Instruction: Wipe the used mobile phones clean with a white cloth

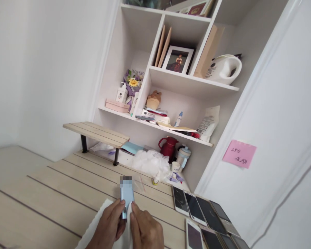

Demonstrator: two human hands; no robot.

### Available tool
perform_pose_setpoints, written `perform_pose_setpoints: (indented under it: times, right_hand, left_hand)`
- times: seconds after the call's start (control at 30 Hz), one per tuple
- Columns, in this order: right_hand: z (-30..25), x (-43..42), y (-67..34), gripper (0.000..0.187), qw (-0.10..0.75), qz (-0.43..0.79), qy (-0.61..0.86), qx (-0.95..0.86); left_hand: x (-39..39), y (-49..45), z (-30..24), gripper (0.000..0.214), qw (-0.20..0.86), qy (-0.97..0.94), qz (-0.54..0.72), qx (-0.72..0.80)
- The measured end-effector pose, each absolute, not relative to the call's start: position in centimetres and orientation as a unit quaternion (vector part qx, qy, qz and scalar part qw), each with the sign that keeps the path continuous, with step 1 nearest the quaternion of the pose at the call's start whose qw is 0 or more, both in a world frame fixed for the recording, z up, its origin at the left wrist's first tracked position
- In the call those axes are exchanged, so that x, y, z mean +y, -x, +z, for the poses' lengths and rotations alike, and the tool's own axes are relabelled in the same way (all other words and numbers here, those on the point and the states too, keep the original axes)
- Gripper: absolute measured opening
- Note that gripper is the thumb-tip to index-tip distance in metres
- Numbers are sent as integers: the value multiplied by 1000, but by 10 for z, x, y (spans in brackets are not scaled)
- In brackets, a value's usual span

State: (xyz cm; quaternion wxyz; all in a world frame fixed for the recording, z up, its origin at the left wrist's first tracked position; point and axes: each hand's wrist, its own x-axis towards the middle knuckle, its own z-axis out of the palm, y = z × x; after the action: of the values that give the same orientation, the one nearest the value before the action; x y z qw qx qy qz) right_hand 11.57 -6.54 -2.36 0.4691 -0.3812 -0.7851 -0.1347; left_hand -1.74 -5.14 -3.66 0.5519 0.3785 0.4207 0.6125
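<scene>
My left hand (107, 223) is closed round the lower left edge of a slim light-blue phone (127, 194), its thumb lying along the side. The phone is held tilted above the slatted table, and its top end is blurred out. Pinched in my right hand (148, 226) is a white cloth (129, 221), pressed against the phone's lower right edge. More white material spreads beneath my left hand; whether it is the same piece I cannot tell. A small clear plastic bag (139, 184) lies just beyond the phone.
Several phones (194, 207) lie in rows at the table's (59, 193) right. A small raised wooden stand (98, 133) is at the back left. Behind are a crumpled white plastic bag (151, 164), a red jug (168, 148) and a filled shelf unit (194, 86). A pink note (239, 154) is on the wall.
</scene>
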Motion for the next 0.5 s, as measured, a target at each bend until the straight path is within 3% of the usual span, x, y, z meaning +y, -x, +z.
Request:
perform_pose_setpoints:
  times: [0.13, 0.2, 0.33, 0.5]
  right_hand:
    - [-25, -68, -112, 38, 439, -158, 356, -810]
    - [-22, -67, -114, 38, 445, -141, 364, -806]
    - [-14, -64, -124, 39, 473, -99, 394, -782]
    - [-11, -64, -124, 36, 494, -84, 400, -767]
  left_hand:
    - [-56, 24, -37, 32, 480, -318, 661, 482]
    - [-57, 24, -36, 29, 497, -344, 647, 464]
    - [-50, 19, -30, 48, 547, -431, 602, 390]
    - [-45, 18, -36, 49, 550, -428, 612, 373]
